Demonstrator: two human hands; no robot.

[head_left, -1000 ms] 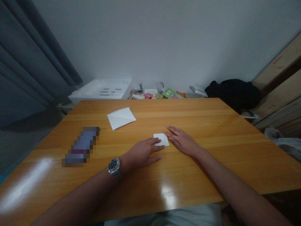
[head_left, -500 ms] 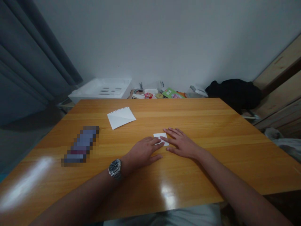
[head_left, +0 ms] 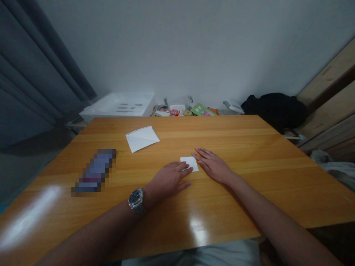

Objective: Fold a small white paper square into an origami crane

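Observation:
A small white piece of paper (head_left: 191,161) lies flat on the wooden table, in front of me. Fingers of my left hand (head_left: 172,178) rest stretched out over its left and lower part, covering some of it; the thumb lies apart on the wood. My right hand (head_left: 213,165) is spread flat at the paper's right side, with fingertips at its upper right edge. Neither hand grips anything. Whether the paper is folded I cannot tell.
A larger white sheet (head_left: 142,139) with a perforated edge lies farther back on the table (head_left: 238,136). A pixelated dark, flat object (head_left: 97,171) is at the left. Beyond the far edge stand a white tray (head_left: 102,105), a green booklet (head_left: 201,109) and a black heap (head_left: 274,107).
My right hand has shifted slightly up, its fingers drawn off the middle of the small paper to its upper right edge. My left hand has stayed in place.

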